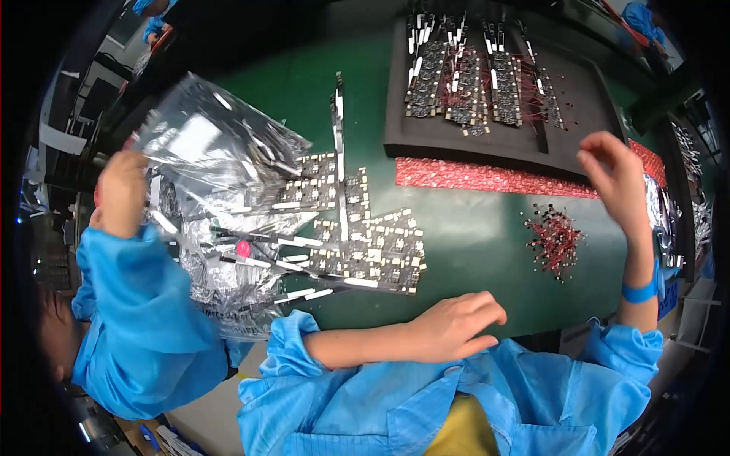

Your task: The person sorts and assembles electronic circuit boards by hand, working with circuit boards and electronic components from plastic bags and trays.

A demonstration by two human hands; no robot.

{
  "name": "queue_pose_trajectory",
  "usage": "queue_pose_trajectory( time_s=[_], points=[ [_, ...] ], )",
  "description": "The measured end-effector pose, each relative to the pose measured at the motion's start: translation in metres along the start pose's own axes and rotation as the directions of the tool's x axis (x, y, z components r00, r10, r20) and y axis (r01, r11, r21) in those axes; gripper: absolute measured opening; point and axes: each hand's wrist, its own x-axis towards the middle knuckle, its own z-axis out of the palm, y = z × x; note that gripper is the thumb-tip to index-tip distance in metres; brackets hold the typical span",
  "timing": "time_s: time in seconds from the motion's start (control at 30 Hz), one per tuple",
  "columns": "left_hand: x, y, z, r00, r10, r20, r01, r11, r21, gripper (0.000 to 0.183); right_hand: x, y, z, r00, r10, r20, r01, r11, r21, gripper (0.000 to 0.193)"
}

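Note:
My left hand (460,325) hangs just over the near edge of the green table, fingers loosely bent, thumb apart, nothing seen in it. To its left lie several dark circuit boards (395,239) with black and white strips on them. My right hand (617,178) is raised at the near right corner of a black foam tray (471,146), thumb and forefinger apart with no object visible between them. A blue strap (639,292) circles that wrist. Between my hands, a small pile of parts with red wires (555,239) sits on the table.
In the tray stand rows of boards (506,91) with red wires. Red bubble wrap (487,177) runs along its near side. At left, a co-worker's hand (122,190) is at a clear plastic bag (205,140); more silvery bags (220,273) lie below. Silvery packets (665,220) are at far right.

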Motion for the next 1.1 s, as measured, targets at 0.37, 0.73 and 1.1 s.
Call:
queue_pose_trajectory(
  time_s=[0.37,0.73,1.1],
  points=[
    [-0.055,0.015,-0.038,0.92,-0.02,-0.391,0.237,0.824,0.514,0.018,-0.043,-0.089,0.102,0.744,-0.35,0.57,0.305,0.936,0.176,0.019],
    [-0.093,-0.009,-0.059,0.689,-0.144,-0.71,0.697,0.398,0.596,0.031,0.0,-0.112,0.18,0.897,0.182,0.402,-0.131,0.98,-0.151,0.039],
    [-0.103,-0.019,-0.056,0.727,-0.039,-0.686,0.627,0.445,0.64,0.027,0.001,-0.115,0.185,0.844,0.279,0.457,-0.392,0.903,0.173,0.03]
  ],
)
